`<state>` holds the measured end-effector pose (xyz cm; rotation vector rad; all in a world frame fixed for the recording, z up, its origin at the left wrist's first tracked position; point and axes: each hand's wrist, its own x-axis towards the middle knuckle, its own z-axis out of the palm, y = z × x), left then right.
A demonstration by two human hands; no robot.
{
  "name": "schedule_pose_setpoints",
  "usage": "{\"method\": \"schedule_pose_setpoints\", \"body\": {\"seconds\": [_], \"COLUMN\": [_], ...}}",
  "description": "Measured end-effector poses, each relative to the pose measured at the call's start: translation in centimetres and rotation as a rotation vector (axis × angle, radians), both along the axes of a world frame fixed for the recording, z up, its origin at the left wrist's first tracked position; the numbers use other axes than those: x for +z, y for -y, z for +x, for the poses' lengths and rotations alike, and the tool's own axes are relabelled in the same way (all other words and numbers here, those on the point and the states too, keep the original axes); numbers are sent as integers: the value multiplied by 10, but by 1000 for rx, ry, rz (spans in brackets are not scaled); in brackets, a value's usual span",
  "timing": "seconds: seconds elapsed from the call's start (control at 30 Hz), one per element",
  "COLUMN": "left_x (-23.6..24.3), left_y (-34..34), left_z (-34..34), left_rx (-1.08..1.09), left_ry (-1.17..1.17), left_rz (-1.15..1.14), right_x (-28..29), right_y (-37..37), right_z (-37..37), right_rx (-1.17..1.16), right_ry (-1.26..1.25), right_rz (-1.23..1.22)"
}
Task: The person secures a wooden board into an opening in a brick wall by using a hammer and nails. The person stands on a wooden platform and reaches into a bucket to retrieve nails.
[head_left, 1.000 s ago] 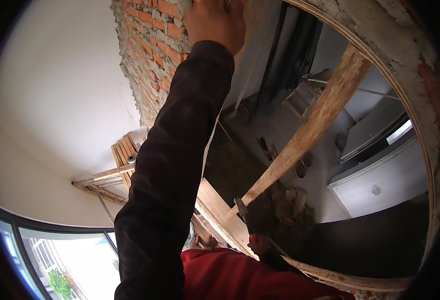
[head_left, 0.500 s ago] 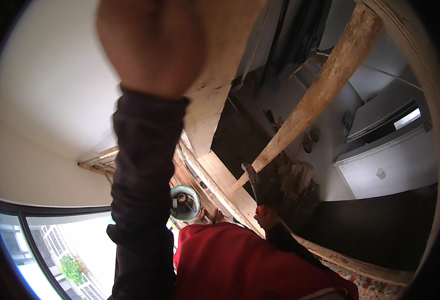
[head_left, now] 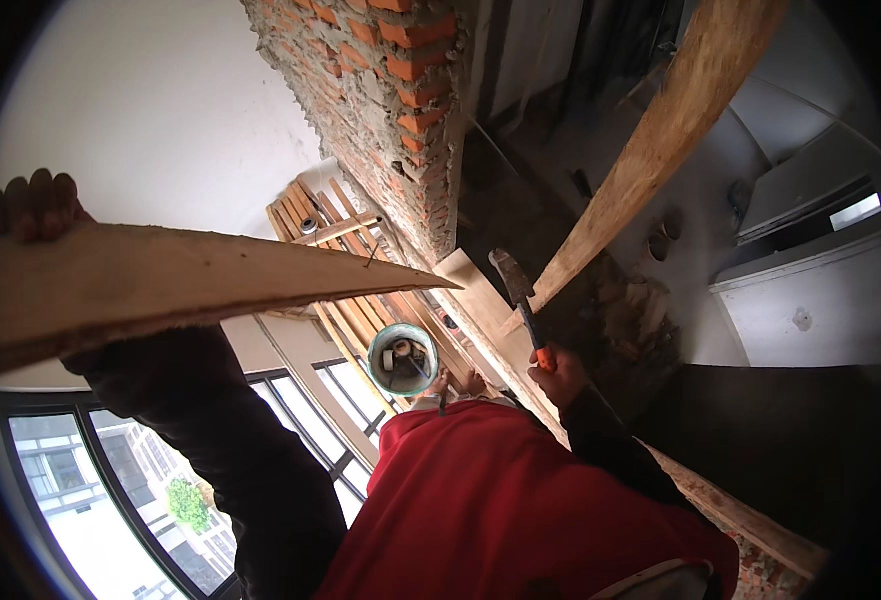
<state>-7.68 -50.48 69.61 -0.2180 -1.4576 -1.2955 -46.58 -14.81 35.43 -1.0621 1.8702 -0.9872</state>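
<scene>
Head view: our L hand (head_left: 36,205) is up on the far L, fingers curled over the top edge of a wooden board (head_left: 161,270), gripping it; thumb's hidden, so can't tell how it sits. The board runs from the L rim toward the middle, narrowing to a tip by the foot of the brick wall (head_left: 416,100); can't tell if they touch. A nail (head_left: 372,255) sticks up from it nr the tip.

Our R hand (head_left: 563,382) is closed round the orange-ended handle of a hammer-like tool (head_left: 521,295), head pointing up & away, beside the lower end of a rough timber pole (head_left: 651,160). Exact tool type's unclear.

Btwn our hands, below the board: a bucket (head_left: 374,352) w/ small round items in it, nr our feet. Red garment (head_left: 521,500) at bottom, window (head_left: 151,470) lower L.
</scene>
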Motion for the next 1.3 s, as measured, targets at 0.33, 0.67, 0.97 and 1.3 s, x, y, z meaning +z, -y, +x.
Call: {"method": "schedule_pose_setpoints", "body": {"seconds": [0.33,0.67,0.97,1.3], "left_x": [-30,-25,-23,-19], "left_y": [-45,-54,-59,-44], "left_z": [-20,-14,-5,-15], "left_rx": [42,3,225,258], "left_ry": [-38,27,27,73], "left_rz": [120,314,387,374], "right_x": [21,57,14,18], "right_y": [17,65,86,98], "right_z": [5,15,80,81], "right_rx": [-70,52,311,248], "right_ry": [350,891,982,978], "right_rz": [-69,-68,127,37]}}
